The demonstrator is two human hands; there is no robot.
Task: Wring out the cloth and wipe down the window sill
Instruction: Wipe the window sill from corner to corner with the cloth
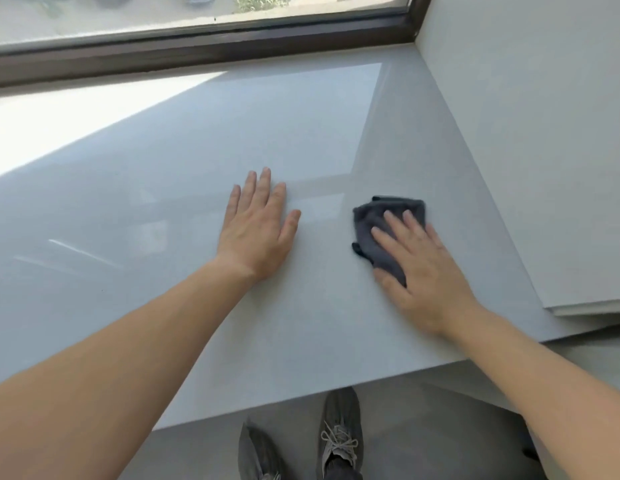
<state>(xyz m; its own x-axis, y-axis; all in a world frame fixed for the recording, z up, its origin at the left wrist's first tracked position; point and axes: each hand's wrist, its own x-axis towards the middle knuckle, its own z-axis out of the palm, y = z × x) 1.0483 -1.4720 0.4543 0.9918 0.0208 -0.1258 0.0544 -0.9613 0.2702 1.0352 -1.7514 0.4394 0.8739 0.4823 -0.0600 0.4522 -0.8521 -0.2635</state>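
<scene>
The broad, glossy pale-grey window sill (197, 209) filled most of the view, running up to the dark brown window frame (204, 51) at twelve o'clock, with a bright patch of sun at ten o'clock and the white side wall (530, 133) at two o'clock. The wiping step appeared to be in hand, the wringing seemingly done. The right hand (422, 268) lay at about three o'clock of centre, fingers (396, 225) spread flat and pressing down on the small, bunched dark-grey cloth (377, 233), not closed around it. The left hand (258, 226) rested palm-down near centre, open and empty, apparently bracing. The next move probably called for sweeping the cloth across the unwiped stretch toward nine o'clock with steady pressure. At six o'clock, grey laced shoes (339, 434) stood on the floor. No brand, label or writing could be read.
</scene>
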